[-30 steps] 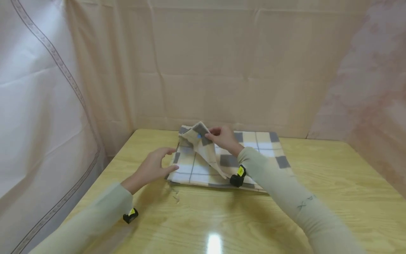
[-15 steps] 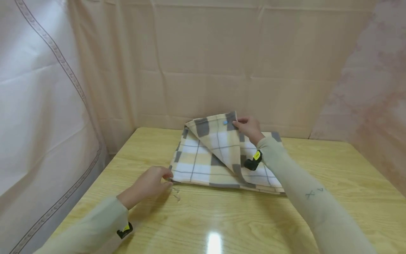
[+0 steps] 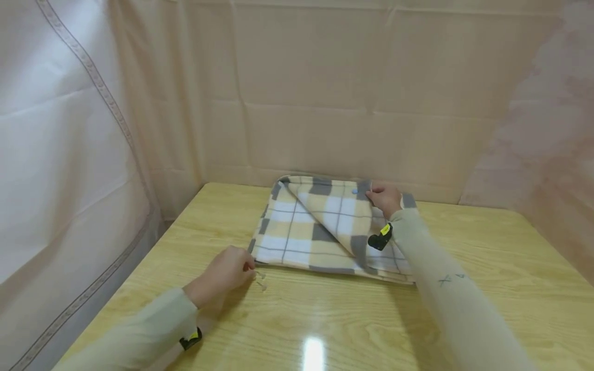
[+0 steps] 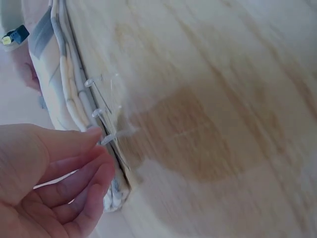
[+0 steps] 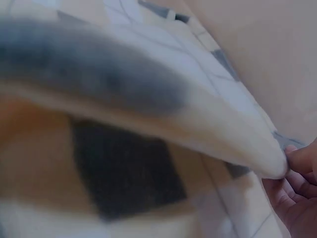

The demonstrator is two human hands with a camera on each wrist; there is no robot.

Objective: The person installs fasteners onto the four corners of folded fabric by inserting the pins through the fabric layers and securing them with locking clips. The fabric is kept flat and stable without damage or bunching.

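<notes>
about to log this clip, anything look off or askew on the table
Only small things: clear plastic tag fasteners stick out from the plaid blanket at its near left corner, by the left hand. The right hand pinches a top-layer corner, leaving a diagonal flap across the fold.

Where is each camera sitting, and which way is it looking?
Head: on the person's head, looking forward and down at the checked blanket on the wooden table; both sleeved arms and hands show.
Left wrist: by the left hand, looking at the blanket's near corner; fingers show.
Right wrist: by the right hand, looking at the lifted fold; fingertips show.
All views share the blanket.
</notes>
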